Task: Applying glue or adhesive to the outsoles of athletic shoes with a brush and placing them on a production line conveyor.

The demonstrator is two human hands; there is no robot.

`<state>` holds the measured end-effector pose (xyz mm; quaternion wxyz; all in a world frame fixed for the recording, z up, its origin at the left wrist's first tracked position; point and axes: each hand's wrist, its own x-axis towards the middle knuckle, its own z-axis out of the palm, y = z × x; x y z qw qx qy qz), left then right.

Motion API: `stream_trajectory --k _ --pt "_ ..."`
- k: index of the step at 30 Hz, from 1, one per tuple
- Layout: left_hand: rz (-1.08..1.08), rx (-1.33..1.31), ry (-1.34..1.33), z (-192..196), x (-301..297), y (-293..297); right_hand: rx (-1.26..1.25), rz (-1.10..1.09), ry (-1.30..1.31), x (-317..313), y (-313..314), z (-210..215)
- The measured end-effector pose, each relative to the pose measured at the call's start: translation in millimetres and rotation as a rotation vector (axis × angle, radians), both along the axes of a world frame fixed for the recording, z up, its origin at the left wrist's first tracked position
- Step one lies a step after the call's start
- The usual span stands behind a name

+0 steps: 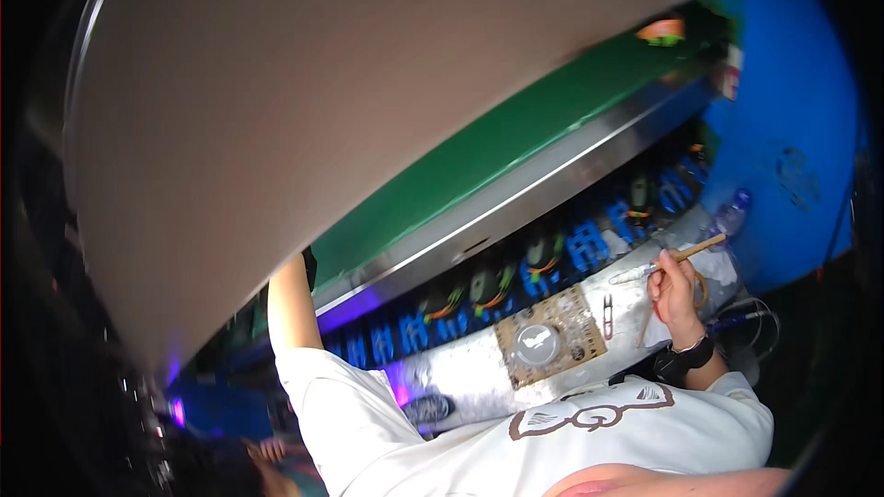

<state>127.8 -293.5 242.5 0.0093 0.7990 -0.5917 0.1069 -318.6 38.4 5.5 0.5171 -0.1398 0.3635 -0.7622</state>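
Note:
My right hand (675, 298) is closed around a slim brush (702, 248) with a wooden handle, held over the grey metal ledge (470, 364). Just left of that hand, small red-handled thread snips (607, 317) lie on the ledge. A round, pale, shiny container or lid (537, 344) sits on a piece of brown cardboard (512, 370). My left forearm (293, 306) reaches up and forward behind a large brownish-grey panel (239, 110), which hides the hand. Something dark shows beside that arm, too little of it to name.
Beyond the ledge runs a row of blue holders (585, 241) with dark shoe-like pieces (490, 287) among them. Behind it are a metal rail (442, 253) and a green surface (497, 147). A purple-capped bottle (734, 210) stands at right, by a blue wall (792, 110). A dark oval object (429, 408) lies near me.

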Motion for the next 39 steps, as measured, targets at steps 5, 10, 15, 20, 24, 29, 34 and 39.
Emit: stream_trajectory --k 5,10,15,20,24,29,34,39 --pt "0.282 -0.029 -0.143 -15.5 122.3 104.3 -0.036 0.147 0.042 56.6 -17.2 10.5" --pt "0.055 -0.173 -0.035 -35.2 158.3 150.3 -0.028 0.22 0.055 103.4 -10.9 17.7" --pt "-0.055 -0.408 -0.039 -53.5 152.5 203.7 -0.026 0.246 0.074 139.3 -7.0 23.6" --pt "-0.261 -0.937 0.487 -86.8 143.0 269.3 -0.052 0.285 0.094 159.6 -3.1 28.3" --pt "-0.075 -0.758 0.694 -111.5 145.2 245.4 -0.065 0.268 0.094 161.9 1.6 29.6" --pt "-0.201 -1.104 1.009 -91.0 169.0 178.8 -0.035 0.214 0.118 160.1 15.8 31.2" --pt "-0.474 -1.41 0.881 -35.7 149.0 166.4 0.009 0.194 0.178 154.7 24.8 18.7" --pt "-0.826 -0.727 1.79 -16.2 131.1 271.8 0.121 0.221 0.408 148.7 23.0 -25.5"
